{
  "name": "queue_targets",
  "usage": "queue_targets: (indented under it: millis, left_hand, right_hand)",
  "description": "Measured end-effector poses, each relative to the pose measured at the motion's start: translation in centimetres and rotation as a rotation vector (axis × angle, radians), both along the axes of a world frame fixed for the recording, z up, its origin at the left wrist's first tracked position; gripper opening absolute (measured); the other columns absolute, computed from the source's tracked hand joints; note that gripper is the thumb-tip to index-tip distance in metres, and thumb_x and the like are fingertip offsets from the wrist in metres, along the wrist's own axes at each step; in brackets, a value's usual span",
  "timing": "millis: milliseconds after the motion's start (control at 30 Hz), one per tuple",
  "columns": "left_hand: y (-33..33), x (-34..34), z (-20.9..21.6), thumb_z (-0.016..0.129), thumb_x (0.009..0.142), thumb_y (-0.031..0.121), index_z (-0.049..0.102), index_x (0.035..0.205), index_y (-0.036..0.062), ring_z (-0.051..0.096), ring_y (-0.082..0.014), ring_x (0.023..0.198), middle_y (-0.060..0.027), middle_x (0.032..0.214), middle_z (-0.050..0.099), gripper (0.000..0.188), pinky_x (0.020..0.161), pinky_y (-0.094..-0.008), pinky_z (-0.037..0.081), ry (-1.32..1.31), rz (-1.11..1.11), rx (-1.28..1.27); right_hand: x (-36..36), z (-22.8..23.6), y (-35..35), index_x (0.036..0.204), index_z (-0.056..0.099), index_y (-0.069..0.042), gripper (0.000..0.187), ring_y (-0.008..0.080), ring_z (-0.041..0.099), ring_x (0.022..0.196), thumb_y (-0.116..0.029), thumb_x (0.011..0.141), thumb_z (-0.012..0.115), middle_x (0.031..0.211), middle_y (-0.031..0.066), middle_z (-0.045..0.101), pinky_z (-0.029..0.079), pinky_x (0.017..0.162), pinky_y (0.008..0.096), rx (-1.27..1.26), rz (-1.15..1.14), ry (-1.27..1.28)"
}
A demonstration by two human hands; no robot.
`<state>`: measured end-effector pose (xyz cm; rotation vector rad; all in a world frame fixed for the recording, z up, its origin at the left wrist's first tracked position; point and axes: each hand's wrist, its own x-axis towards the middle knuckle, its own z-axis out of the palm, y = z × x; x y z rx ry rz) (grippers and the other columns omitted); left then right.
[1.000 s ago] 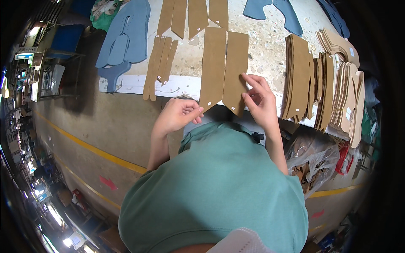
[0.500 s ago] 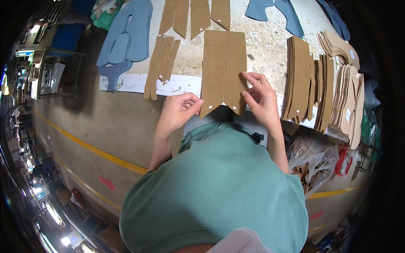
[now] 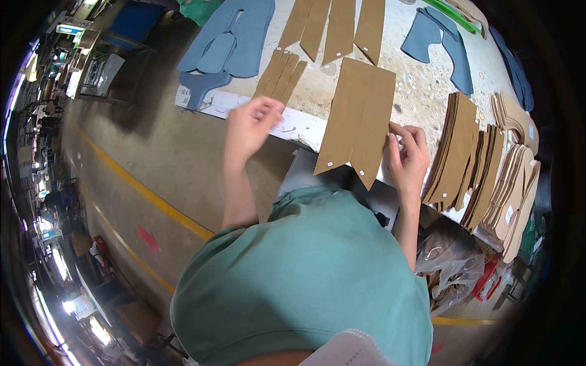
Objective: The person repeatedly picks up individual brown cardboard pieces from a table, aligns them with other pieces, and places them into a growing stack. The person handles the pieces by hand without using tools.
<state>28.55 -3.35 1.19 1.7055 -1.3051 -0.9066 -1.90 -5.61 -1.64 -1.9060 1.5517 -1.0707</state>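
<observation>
Cardboard panels (image 3: pixel 360 119), two side by side, hang half off the bench (image 3: pixel 421 85) edge; right hand (image 3: pixel 408 155) fingers pinch their right edge. Left hand (image 3: pixel 250 125) floats just left, fingers loosely curled, holding nothing. Stacked cardboard pieces (image 3: pixel 482 171) sit further right.

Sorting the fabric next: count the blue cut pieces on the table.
5: two pale blue pieces overlapping far left, a darker one below, one far right, one at the right edge. More may be hidden.
</observation>
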Motion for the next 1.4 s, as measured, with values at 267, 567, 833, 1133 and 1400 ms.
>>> queue_targets:
  millis: [267,567,833,1133,1400]
  left_hand:
    - [-4.6,3.1,1.5,0.070,0.086,0.015,0.072,0.091,0.0053,0.067,-0.0120,0.070,-0.0054,0.084,0.072,0.011,0.066,-0.0263,0.052,-0.498,0.160,-0.185]
    - [-16.7,2.5,1.3,0.072,0.083,0.032,0.074,0.098,0.0101,0.069,-0.0199,0.079,-0.0064,0.089,0.073,0.027,0.074,-0.0324,0.054,-0.762,-0.183,-0.159]
    - [-23.8,3.2,-2.0,0.077,0.073,0.047,0.073,0.107,0.0138,0.069,-0.0264,0.095,-0.0061,0.100,0.073,0.048,0.085,-0.0385,0.055,-0.891,-0.010,0.024]
    - [-24.5,3.3,-1.9,0.084,0.065,0.044,0.068,0.118,0.0101,0.070,-0.0257,0.097,-0.0072,0.099,0.074,0.064,0.089,-0.0369,0.053,-0.780,0.052,0.024]
    - [-25.4,3.7,-2.2,0.088,0.060,0.041,0.069,0.112,0.0060,0.070,-0.0285,0.096,-0.0124,0.100,0.073,0.066,0.085,-0.0371,0.055,-0.770,0.037,-0.037]
  right_hand:
    - [-0.1,-0.6,0.3,0.107,0.070,-0.004,0.020,0.0200,0.057,0.082,-0.003,0.088,0.065,0.096,0.0096,0.056,0.048,0.055,0.0283,-0.043,0.008,0.016]
    - [-0.3,-0.5,0.2,0.108,0.071,-0.006,0.021,0.0138,0.053,0.070,-0.005,0.089,0.065,0.096,0.0069,0.057,0.044,0.055,0.0260,-0.059,0.003,0.015]
    - [-0.4,-0.8,0.1,0.107,0.072,-0.006,0.019,0.0128,0.056,0.075,-0.005,0.089,0.065,0.096,0.0057,0.057,0.045,0.053,0.0241,-0.104,0.013,0.002]
    - [-0.4,-0.4,0.4,0.106,0.070,-0.003,0.021,0.0224,0.057,0.085,-0.004,0.086,0.066,0.094,0.0093,0.057,0.049,0.066,0.0315,-0.018,0.026,-0.035]
    - [-0.7,-0.9,0.3,0.107,0.071,-0.005,0.020,0.0190,0.057,0.085,-0.004,0.087,0.065,0.096,0.0077,0.058,0.047,0.061,0.0281,-0.125,0.044,0.022]
